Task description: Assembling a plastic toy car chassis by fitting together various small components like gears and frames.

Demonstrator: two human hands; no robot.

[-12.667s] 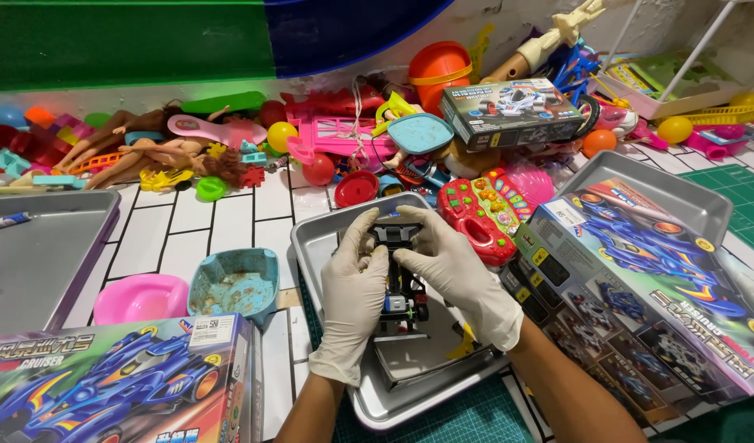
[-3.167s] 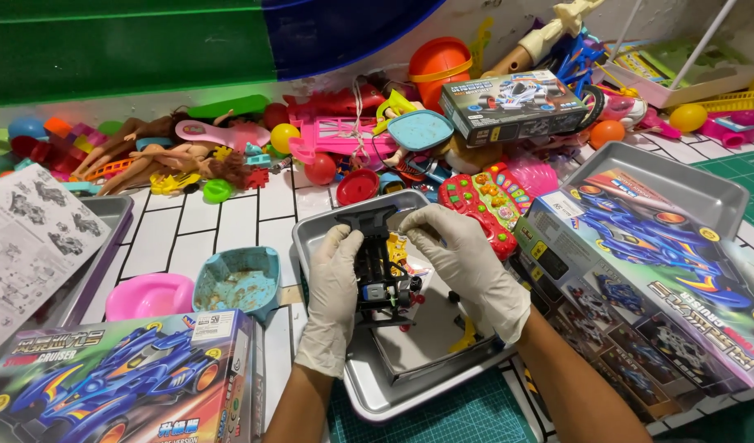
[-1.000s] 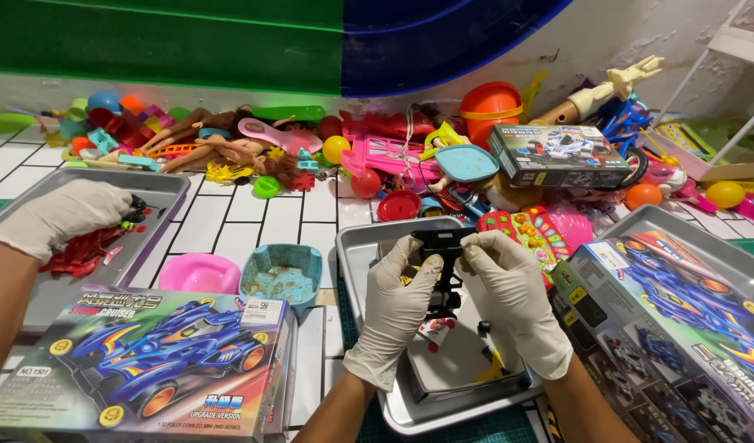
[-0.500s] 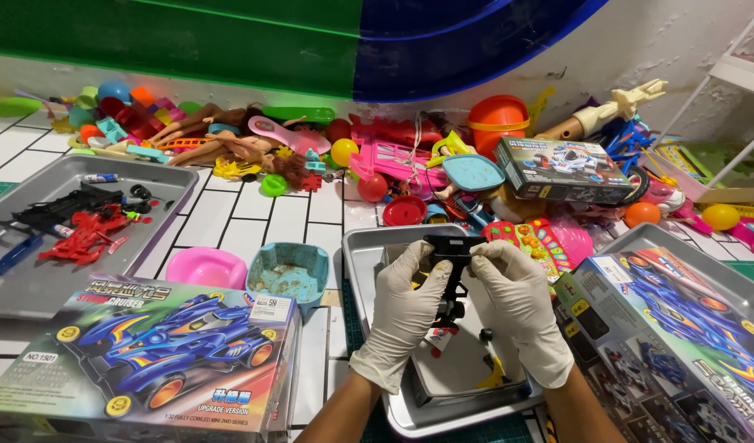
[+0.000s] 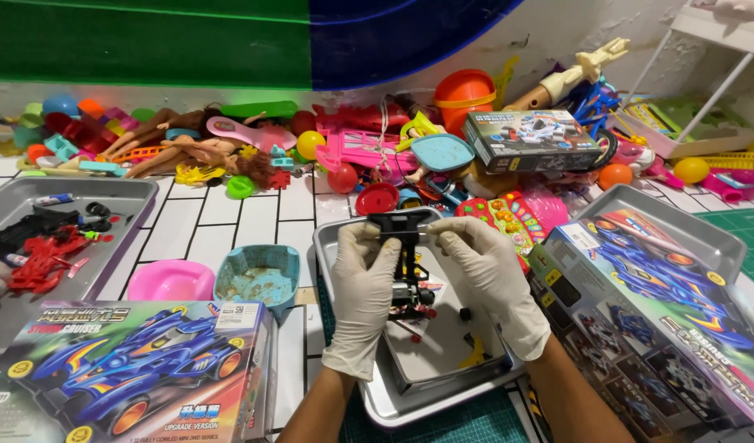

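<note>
Both gloved hands, left hand (image 5: 362, 299) and right hand (image 5: 492, 279), hold a black toy car chassis (image 5: 408, 271) (upright) over a metal tray (image 5: 377, 402).

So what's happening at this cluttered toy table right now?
A person in white gloves holds a small black toy car chassis upright over a metal tray. The left hand and right hand both pinch its top end. Loose small parts lie in the tray below. A boxed racing car kit sits at the left, another kit box at the right, and a heap of plastic toys lines the wall.
</note>
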